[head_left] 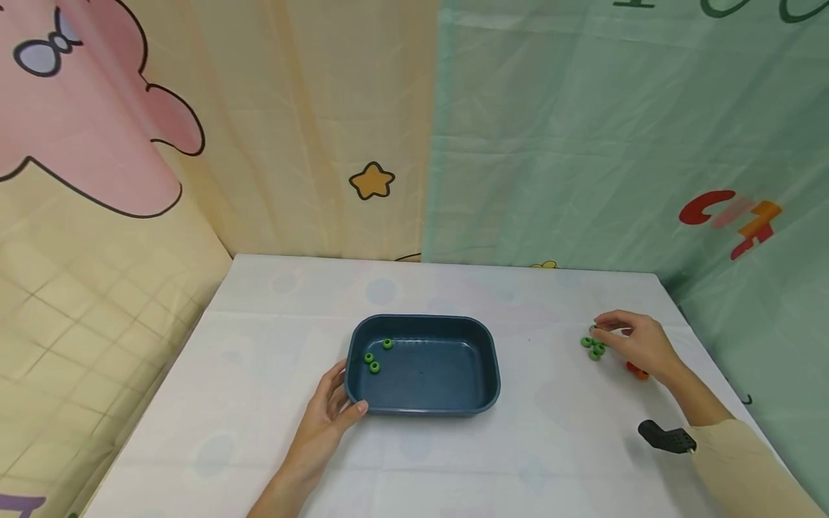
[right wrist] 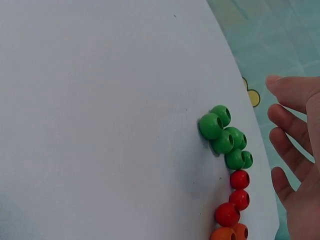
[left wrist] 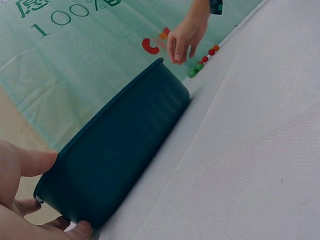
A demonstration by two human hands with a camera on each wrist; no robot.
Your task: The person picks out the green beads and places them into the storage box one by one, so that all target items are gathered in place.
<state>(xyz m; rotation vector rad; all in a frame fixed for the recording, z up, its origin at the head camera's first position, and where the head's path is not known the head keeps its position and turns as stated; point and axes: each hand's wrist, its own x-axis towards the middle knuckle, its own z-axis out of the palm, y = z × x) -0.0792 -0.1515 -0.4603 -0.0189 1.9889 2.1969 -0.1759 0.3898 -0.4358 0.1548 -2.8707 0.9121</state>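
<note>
My left hand (head_left: 324, 421) grips the left end of a dark blue rectangular tray (head_left: 427, 374); in the left wrist view its thumb lies at the rim and other fingers reach the lower side. Three green beads (head_left: 374, 367) lie in the tray's left part. Over at the right, my right hand (head_left: 641, 345) hovers by a cluster of green beads (right wrist: 222, 141), partly covering them in the head view. The right wrist view shows its fingers loosely bent and apart, nothing between them. Red beads (right wrist: 239, 199) and orange beads (right wrist: 223, 234) continue in a row from the green ones.
A white cloth (head_left: 259, 403) covers the table. Printed curtains (head_left: 557, 144) stand behind and along both sides. A black device (head_left: 667, 437) sticks out from the right sleeve (head_left: 745, 460) above the cloth.
</note>
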